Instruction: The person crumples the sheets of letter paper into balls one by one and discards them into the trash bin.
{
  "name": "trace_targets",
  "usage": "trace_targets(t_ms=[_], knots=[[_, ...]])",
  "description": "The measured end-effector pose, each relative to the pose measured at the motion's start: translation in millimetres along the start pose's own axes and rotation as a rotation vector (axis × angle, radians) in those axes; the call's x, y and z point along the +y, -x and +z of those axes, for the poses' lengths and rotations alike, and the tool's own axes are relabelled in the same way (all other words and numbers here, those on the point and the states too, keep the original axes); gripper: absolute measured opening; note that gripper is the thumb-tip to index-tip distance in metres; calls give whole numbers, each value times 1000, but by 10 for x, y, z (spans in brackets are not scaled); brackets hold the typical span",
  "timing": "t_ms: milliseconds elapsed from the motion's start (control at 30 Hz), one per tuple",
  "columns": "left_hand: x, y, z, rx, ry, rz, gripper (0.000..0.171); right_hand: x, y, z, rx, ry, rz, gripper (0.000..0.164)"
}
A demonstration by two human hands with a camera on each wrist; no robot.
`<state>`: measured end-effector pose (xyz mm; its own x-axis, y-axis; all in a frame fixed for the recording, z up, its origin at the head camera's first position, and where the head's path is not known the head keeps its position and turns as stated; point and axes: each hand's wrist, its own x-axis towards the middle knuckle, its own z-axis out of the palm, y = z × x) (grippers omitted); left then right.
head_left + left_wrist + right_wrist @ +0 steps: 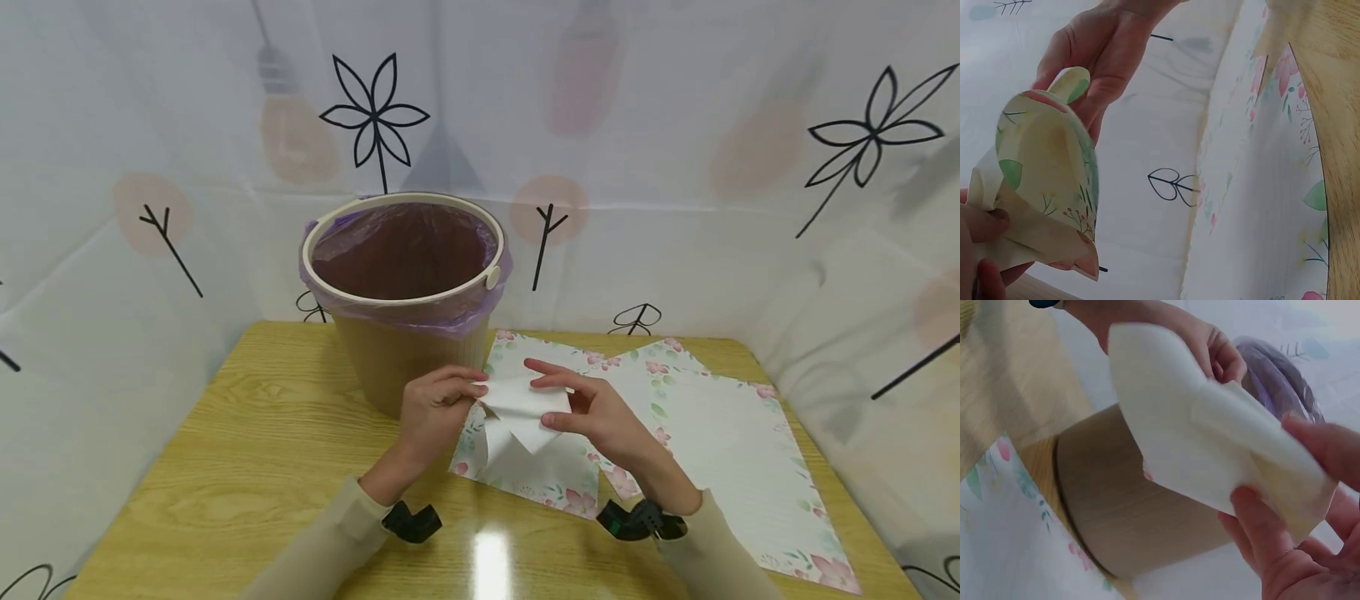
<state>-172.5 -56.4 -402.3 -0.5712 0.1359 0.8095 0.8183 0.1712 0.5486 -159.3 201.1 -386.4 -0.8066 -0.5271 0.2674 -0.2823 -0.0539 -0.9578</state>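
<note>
Both hands hold a partly folded piece of paper (525, 408), plain white on top, above a flat flower-bordered sheet. My left hand (435, 404) pinches its left end between thumb and curled fingers. At the right end, my right hand (600, 412) has the paper between thumb and fingers. In the left wrist view, the underside of the folded paper (1054, 156) shows printed leaves and flowers, with a curled flap near the right hand. The right wrist view shows creased layers of the paper (1179, 425) between both hands.
A beige bin (412, 358) with a purple liner bag (457, 317) stands at the back left of the wooden table (247, 442). Flower-bordered sheets (735, 450) overlap on the right, and one sheet (540, 483) lies under the hands. A patterned cloth (637, 167) hangs behind.
</note>
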Motion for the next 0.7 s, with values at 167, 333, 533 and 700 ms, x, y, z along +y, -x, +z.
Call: trace_targets(t_ms=[167, 333, 533, 700], knots=[[-2, 14, -7, -55, 56, -36, 23, -6, 7, 14, 61, 18, 15, 50], [-35, 40, -10, -139, 75, -39, 23, -4, 12, 39, 163, 79, 25, 52], [-24, 62, -26, -244, 92, -64, 24, 4, 15, 66, 287, 144, 22, 51], [114, 19, -74, -279, 148, -178, 24, 23, 13, 77, 331, 168, 15, 47]])
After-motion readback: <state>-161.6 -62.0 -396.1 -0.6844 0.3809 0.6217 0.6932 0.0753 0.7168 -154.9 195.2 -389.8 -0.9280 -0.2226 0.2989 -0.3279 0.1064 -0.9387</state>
